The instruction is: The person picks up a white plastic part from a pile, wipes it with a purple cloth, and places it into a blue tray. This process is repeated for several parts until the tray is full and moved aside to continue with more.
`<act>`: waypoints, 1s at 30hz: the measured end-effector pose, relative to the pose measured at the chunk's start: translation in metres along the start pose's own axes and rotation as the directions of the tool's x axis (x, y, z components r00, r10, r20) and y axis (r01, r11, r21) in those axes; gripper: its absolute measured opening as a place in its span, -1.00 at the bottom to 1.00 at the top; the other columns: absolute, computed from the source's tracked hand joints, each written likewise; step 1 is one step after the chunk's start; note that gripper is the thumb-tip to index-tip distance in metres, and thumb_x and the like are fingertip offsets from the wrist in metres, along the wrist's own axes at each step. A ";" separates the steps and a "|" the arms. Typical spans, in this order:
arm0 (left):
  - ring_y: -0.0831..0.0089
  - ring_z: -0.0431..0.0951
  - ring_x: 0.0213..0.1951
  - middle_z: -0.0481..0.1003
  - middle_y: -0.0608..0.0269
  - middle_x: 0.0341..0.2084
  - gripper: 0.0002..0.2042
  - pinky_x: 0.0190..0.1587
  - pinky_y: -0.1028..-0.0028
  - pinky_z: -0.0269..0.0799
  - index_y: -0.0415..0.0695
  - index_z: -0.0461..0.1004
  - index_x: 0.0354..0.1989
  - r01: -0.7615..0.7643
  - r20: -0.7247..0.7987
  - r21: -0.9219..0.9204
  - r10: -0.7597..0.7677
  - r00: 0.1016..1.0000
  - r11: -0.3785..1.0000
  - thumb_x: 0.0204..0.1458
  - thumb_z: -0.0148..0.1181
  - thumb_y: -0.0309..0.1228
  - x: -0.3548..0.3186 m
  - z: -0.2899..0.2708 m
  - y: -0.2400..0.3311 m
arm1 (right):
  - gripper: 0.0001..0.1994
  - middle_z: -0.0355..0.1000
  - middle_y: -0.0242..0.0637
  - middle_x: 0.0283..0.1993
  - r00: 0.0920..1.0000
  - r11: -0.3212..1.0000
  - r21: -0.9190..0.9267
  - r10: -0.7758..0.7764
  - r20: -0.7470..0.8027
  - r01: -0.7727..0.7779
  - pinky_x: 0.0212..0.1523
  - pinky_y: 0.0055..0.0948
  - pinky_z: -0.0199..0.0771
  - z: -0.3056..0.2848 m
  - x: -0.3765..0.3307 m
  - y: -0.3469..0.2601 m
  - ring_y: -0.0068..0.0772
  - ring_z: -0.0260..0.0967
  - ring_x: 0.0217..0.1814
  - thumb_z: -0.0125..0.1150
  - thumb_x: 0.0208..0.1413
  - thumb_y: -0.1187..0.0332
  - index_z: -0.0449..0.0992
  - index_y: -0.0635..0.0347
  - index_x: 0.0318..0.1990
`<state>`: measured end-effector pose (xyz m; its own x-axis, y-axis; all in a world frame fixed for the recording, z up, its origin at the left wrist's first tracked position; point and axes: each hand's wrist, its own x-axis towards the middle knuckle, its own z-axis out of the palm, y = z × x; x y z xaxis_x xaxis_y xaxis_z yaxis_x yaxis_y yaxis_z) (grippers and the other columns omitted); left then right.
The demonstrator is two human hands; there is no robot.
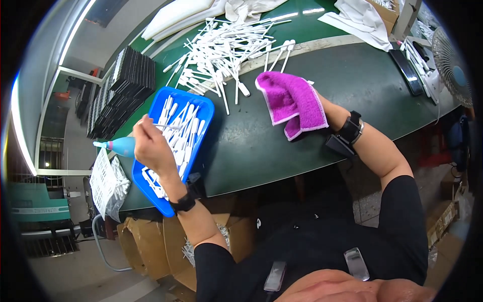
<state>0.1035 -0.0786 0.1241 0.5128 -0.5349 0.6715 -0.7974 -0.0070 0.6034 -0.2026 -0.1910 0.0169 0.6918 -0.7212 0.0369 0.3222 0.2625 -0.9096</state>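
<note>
- I see a dark green bench (312,90) carrying a loose heap of white plastic sticks (226,48).
- A blue rectangular plastic tray (201,108) at its left edge holds more.
- My right hand (322,108) grips a magenta terry cloth (292,100).
- My left hand (151,146), over the tray, pinches one thin white stick (168,126).

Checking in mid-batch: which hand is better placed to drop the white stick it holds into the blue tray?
Left. The left hand already pinches a white stick above the blue tray; the right hand is wrapped in the purple cloth.
</note>
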 end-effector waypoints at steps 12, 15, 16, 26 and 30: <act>-0.05 0.56 -0.38 0.54 -0.04 -0.55 -0.64 -0.29 0.12 0.45 -0.17 0.52 -0.46 -0.420 0.716 0.365 0.038 0.697 0.831 0.11 0.04 -0.10 -0.048 0.149 0.041 | -0.46 0.25 -0.33 0.23 0.987 0.990 -0.073 -0.126 -0.097 0.119 0.11 -0.50 0.40 -0.012 -0.001 -0.011 -0.52 0.33 0.12 -0.01 0.22 0.44 0.05 0.13 0.35; -0.04 0.56 -0.34 0.54 -0.05 -0.50 -0.67 -0.26 0.13 0.45 -0.21 0.50 -0.41 -0.396 0.706 0.362 0.028 0.707 0.844 0.09 0.06 -0.14 -0.052 0.155 0.033 | -0.46 0.26 -0.33 0.23 0.987 0.991 -0.059 -0.123 -0.102 0.117 0.11 -0.50 0.39 -0.014 -0.003 -0.014 -0.52 0.33 0.13 -0.02 0.23 0.43 0.04 0.13 0.36; -0.02 0.56 -0.33 0.55 -0.06 -0.47 -0.69 -0.26 0.14 0.44 -0.23 0.49 -0.38 -0.382 0.700 0.355 0.028 0.713 0.854 0.08 0.07 -0.18 -0.054 0.153 0.031 | -0.46 0.26 -0.34 0.23 0.989 0.992 -0.062 -0.116 -0.091 0.111 0.12 -0.50 0.39 -0.014 -0.004 -0.015 -0.52 0.33 0.13 -0.02 0.24 0.42 0.04 0.13 0.36; 0.17 0.54 -0.43 0.51 0.00 -0.51 -0.64 -0.29 0.25 0.42 -0.29 0.42 -0.10 -0.146 0.677 0.101 0.039 0.735 0.984 -0.02 0.18 -0.31 -0.057 0.109 0.015 | -0.46 0.26 -0.35 0.22 0.991 0.993 0.077 -0.083 -0.106 0.091 0.11 -0.51 0.39 -0.021 -0.004 -0.021 -0.53 0.33 0.13 -0.02 0.25 0.40 0.03 0.11 0.36; 0.34 0.50 -0.49 0.49 0.13 -0.53 -0.62 -0.42 0.36 0.41 -0.28 0.38 0.02 -0.218 0.639 0.041 0.142 0.756 0.975 0.06 0.13 -0.34 -0.050 0.118 0.005 | -0.47 0.26 -0.35 0.22 0.984 0.996 0.009 -0.082 -0.161 0.085 0.12 -0.50 0.39 -0.018 -0.004 -0.025 -0.53 0.33 0.13 -0.04 0.26 0.40 0.04 0.12 0.36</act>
<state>0.0365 -0.1517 0.0423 0.0714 -0.9451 0.3189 -0.9023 0.0751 0.4246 -0.2251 -0.2060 0.0321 0.5498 -0.8341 0.0446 0.3855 0.2060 -0.8994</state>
